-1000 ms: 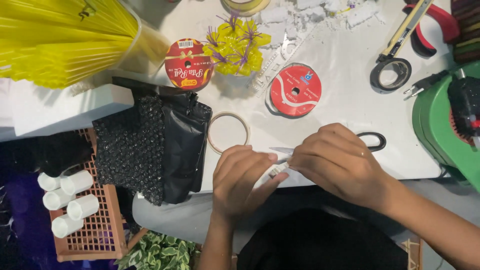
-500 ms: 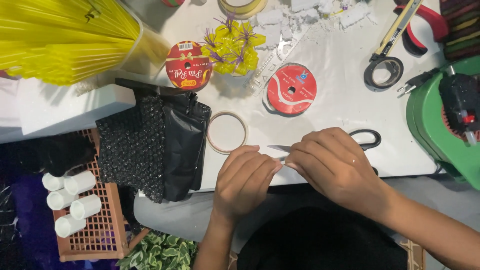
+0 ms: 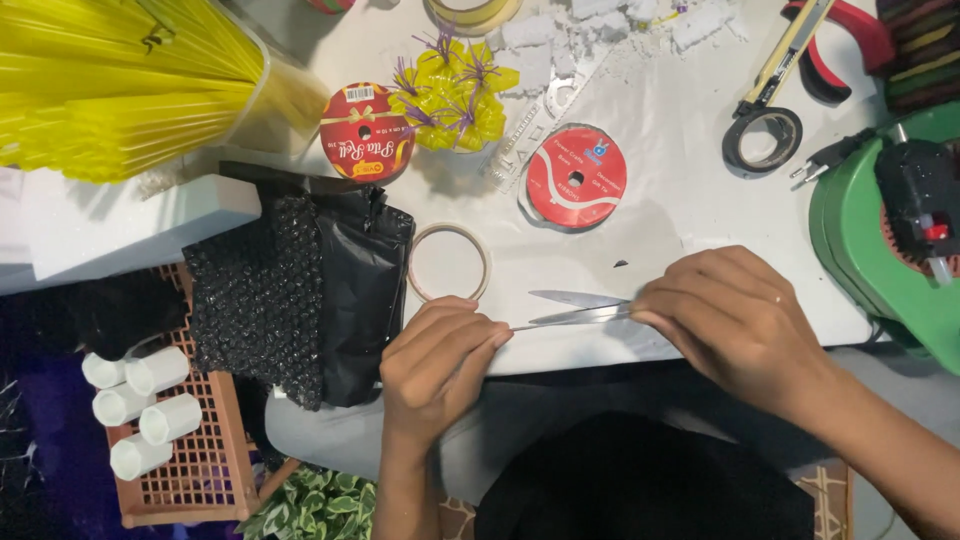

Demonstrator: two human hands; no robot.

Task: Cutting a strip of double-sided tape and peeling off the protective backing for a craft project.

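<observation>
Scissors (image 3: 580, 308) now show open blades as the right hand (image 3: 735, 325) draws away, fingers clenched on the handles; left hand (image 3: 435, 360) fingers pinch something unseen at the blade tips.

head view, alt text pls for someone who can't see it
Seen from above, a right hand holds open scissors toward the left hand at a white table's edge, with two red ribbon spools and a tape ring behind.

Bright overhead light, soft shadows, sharp focus — dim, murky lower left corner
</observation>
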